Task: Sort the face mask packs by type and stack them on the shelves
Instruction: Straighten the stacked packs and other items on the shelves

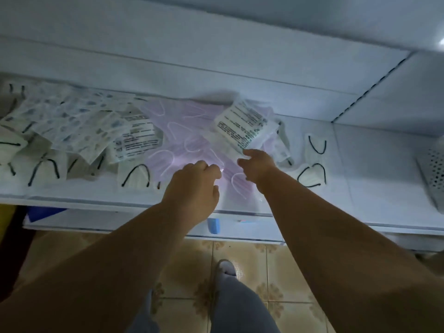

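Packs of pink masks [182, 131] in clear plastic lie spread over the middle of the white shelf [360, 188]. My left hand [194, 186] has its fingers curled on the near edge of one pink pack. My right hand [257, 164] pinches the lower corner of a white pack with a printed label [242, 123], which tilts up over the pink ones. Patterned blue-and-white packs [72, 121] are heaped at the left. White masks with black ear loops [312, 174] lie to the right of my right hand, and more of them [137, 176] sit along the front left.
A white perforated basket [432, 171] stands at the shelf's right end. An upper shelf board [216, 32] overhangs the back. A lower shelf holds a small blue item [213, 224]. Below are the tiled floor [276, 272] and my legs.
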### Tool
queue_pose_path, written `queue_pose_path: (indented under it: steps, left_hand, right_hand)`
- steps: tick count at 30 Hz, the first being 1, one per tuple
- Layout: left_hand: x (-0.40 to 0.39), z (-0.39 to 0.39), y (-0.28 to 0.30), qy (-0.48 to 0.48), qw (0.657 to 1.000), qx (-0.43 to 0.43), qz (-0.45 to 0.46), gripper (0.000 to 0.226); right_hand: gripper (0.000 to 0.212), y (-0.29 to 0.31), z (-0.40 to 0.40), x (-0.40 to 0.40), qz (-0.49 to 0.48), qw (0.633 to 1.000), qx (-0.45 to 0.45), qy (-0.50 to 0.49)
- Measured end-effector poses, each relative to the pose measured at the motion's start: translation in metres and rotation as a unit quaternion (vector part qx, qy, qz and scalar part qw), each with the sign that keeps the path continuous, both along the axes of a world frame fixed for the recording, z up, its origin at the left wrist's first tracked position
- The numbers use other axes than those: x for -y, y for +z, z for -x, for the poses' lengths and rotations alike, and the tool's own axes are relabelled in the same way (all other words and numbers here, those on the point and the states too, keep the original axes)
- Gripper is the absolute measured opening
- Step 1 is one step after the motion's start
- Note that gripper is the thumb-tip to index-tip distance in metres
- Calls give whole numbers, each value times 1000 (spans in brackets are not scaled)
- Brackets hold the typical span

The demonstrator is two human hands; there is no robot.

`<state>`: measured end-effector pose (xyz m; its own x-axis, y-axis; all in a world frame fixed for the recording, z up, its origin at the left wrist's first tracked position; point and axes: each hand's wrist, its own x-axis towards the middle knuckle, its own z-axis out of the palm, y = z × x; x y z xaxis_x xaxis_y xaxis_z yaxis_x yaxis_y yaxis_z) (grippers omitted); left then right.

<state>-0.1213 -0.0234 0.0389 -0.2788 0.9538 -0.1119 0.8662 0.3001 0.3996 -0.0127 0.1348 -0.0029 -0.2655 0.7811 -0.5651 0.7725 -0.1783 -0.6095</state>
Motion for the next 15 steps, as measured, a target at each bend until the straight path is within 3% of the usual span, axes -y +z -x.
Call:
queue_pose_path:
  steps: [4, 8, 10, 12, 13, 15]
  left_hand:
    - [-7, -7, -13, 31, 997, 48, 42, 36]
    - [-12, -4, -16, 133, 978, 149, 64, 58]
    - [-13, -5, -13, 219, 933, 280, 57, 71]
    - [-9, -4, -9, 312, 847, 430, 27, 83]
    - [-5, -1, -9, 342, 813, 471, 3, 95]
    - [6, 8, -8, 351, 790, 502, -34, 113]
  right_hand:
    - [29, 1, -6, -7, 25, 986, -104, -126]
    - [7, 40, -16, 10, 114, 916, -284, -259]
    - [14, 62, -24, 23, 186, 868, -365, -281]
    - [24, 85, -32, 41, 256, 826, -411, -290]
    - [26, 95, -35, 52, 284, 811, -418, -293]
    - [27, 114, -41, 75, 323, 796, -415, -301]
